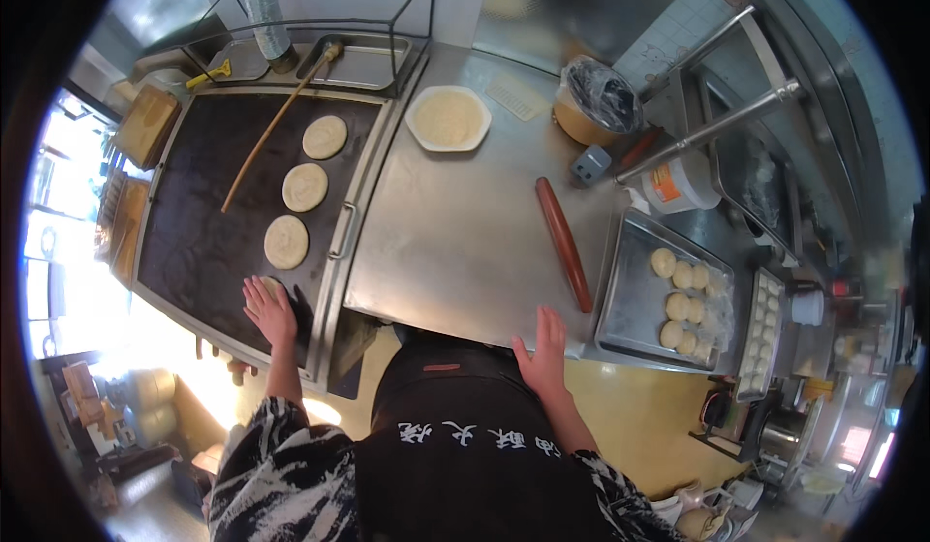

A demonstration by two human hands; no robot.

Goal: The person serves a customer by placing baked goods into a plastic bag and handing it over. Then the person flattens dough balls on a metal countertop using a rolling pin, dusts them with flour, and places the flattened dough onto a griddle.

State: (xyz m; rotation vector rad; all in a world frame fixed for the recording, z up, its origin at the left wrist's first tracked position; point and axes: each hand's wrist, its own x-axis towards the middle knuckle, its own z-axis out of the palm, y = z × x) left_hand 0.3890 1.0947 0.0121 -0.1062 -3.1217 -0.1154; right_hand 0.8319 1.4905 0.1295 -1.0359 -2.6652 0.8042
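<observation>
My left hand [270,311] is spread flat over a round of dough [272,285] at the near end of the black griddle [196,179]. The palm and fingers cover most of that round, and I cannot tell how firmly they touch it. Three more pale flatbreads [286,242] lie in a row beyond it. At the front edge of the steel table, my right hand [543,357] is held with thumb and fingers apart and nothing in it. Just past its fingertips, a reddish-brown wooden rolling pin [564,244] lies on the steel worktable [450,237].
A long wooden stick [276,131] slants across the griddle to a metal tray [370,62]. On the worktable stand a white bowl [448,118] and a plastic-lined pot [592,110]. Several dough balls [677,306] sit in a tray [632,295] at right, partly under plastic film.
</observation>
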